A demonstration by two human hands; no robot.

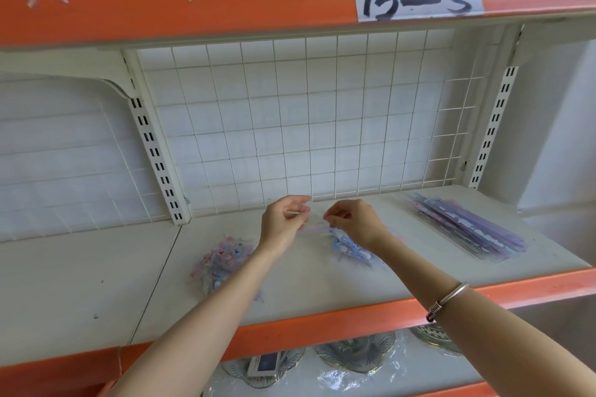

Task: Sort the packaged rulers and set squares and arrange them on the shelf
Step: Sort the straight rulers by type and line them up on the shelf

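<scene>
Sorting looks partway: purple ruler stack (467, 226) squared at 3 o'clock; loose pink pile (222, 263) at 8 o'clock unsorted. Your left hand (283, 219) and right hand (356, 222) pinch one clear packet (312, 223).

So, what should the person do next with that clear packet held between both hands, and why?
Probably lower it onto the pink-and-blue pile at left. The left hand and right hand both pinch a pinkish clear packet above the shelf, and it looks unlike the long purple rulers stacked at right.
</scene>
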